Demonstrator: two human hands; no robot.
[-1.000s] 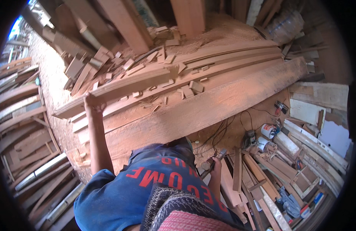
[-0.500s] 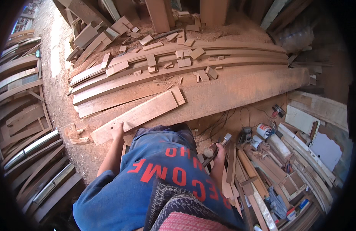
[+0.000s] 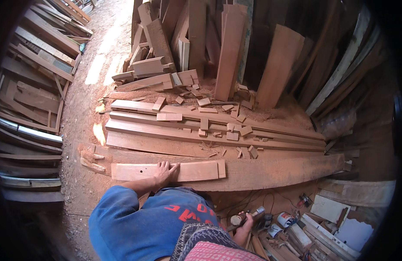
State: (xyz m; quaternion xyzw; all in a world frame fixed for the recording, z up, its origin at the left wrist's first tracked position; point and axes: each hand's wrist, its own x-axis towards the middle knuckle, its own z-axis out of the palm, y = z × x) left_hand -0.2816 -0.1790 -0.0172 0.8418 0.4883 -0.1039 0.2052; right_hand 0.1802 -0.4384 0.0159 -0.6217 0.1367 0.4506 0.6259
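Wooden board (image 3: 196,172), near left, seems best steadied flat under the left hand (image 3: 166,172), fingers draped unclenched, while the right hand (image 3: 244,226) grasps hand tools (image 3: 236,219) well clear.

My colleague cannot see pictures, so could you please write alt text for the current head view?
A person's left hand rests on a short board lying on a long plank; the right hand holds tools, hard to identify. Small wood blocks lie scattered on the timbers beyond.
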